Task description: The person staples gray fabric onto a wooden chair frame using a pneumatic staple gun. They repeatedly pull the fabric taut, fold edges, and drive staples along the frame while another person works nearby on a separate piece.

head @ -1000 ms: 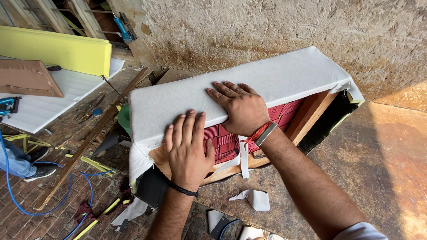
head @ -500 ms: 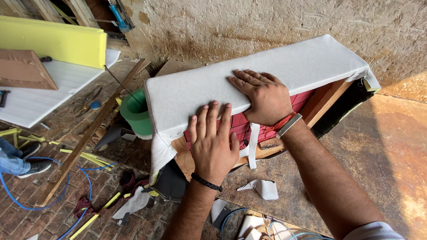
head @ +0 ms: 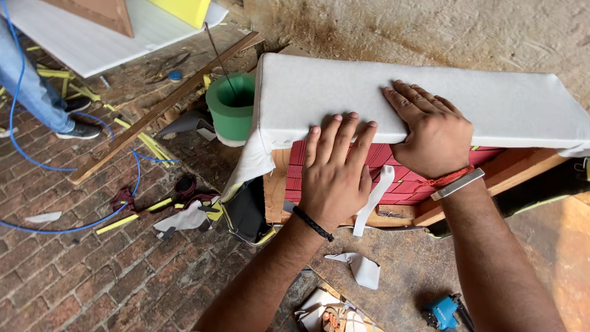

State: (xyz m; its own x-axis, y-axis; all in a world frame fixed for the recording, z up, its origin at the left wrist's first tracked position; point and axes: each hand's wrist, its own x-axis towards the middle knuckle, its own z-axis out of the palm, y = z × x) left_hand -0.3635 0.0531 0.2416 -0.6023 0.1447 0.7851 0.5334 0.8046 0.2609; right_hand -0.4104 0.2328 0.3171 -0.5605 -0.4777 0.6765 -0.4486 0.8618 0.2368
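A long white padded cushion (head: 344, 92) lies across a wooden frame (head: 510, 175) whose side is covered in red ribbed fabric (head: 393, 166). My left hand (head: 335, 175) lies flat with fingers spread over the cushion's near edge and the red fabric. My right hand (head: 430, 132) presses flat on top of the white cushion just to the right of it. A loose white strip (head: 372, 203) hangs down between my wrists. White fabric (head: 252, 163) droops from the cushion's left corner.
A green bucket (head: 230, 107) stands left of the cushion. A blue cable (head: 80, 224), yellow strips, scraps and a long wooden plank (head: 147, 117) litter the brick floor. Another person's legs (head: 31, 86) stand at far left. A blue power tool (head: 442, 310) lies near my right arm.
The view has shifted so the cushion sits further right and closer. Both hands stay flat on it, having slid slightly along its near edge.
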